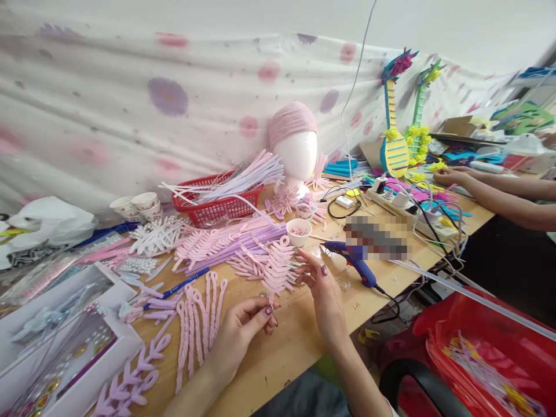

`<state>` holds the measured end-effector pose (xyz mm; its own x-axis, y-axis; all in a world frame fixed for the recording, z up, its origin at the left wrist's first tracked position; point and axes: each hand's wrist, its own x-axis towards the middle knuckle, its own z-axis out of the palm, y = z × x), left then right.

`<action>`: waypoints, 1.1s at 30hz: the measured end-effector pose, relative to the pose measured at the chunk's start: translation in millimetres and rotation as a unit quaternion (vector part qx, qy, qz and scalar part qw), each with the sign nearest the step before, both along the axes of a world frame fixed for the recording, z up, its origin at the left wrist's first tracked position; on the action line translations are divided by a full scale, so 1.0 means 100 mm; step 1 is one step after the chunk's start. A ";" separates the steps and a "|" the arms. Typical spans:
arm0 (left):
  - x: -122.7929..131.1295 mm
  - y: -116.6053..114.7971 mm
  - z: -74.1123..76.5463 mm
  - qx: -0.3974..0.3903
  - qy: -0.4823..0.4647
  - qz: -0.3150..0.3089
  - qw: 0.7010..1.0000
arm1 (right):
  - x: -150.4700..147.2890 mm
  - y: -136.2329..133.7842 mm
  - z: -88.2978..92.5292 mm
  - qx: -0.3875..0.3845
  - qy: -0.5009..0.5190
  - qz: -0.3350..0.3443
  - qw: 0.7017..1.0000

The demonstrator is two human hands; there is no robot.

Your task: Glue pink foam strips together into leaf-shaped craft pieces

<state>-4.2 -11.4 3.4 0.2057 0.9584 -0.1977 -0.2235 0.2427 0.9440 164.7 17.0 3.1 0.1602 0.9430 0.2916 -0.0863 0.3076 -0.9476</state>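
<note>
My left hand (pixel 249 324) pinches the lower stem of a pink pipe-cleaner leaf (pixel 278 269), which stands up over the table with paired side fronds and a loop at its tip. Just right of the leaf, my right hand (pixel 321 289) is raised with its fingers apart; whether a fingertip touches the fronds I cannot tell. Braided pink pipe-cleaner strips (pixel 200 318) lie left of my left hand. A blue glue gun (pixel 354 260) rests beyond my right hand, and a paper cup (pixel 299 231) with small pink pieces stands behind the leaf.
A red basket (pixel 208 215) of pipe cleaners and a white mannequin head (pixel 299 153) stand at the back. At left is a white box (pixel 117 341) of beads. Power strips (pixel 417 211) and cables lie right. Another person's hands (pixel 452 176) work at far right.
</note>
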 end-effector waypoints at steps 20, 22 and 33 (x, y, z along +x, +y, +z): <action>0.01 0.00 0.03 -0.004 -0.003 0.010 1.000 | -0.01 -0.06 -0.07 0.002 -0.033 -0.020 0.999; 0.01 0.00 0.02 -0.004 -0.004 0.007 1.000 | -0.03 -0.07 -0.08 0.000 -0.028 -0.007 1.000; 0.00 0.00 0.06 -0.004 -0.010 0.008 1.000 | -0.01 -0.10 -0.09 0.005 0.000 -0.014 1.000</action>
<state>-3.7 -11.1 9.0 0.1942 0.9601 -0.2014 -0.2458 0.2464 0.9375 163.6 6.7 -5.8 0.1862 0.9351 0.3014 -0.0784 0.3199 -0.9442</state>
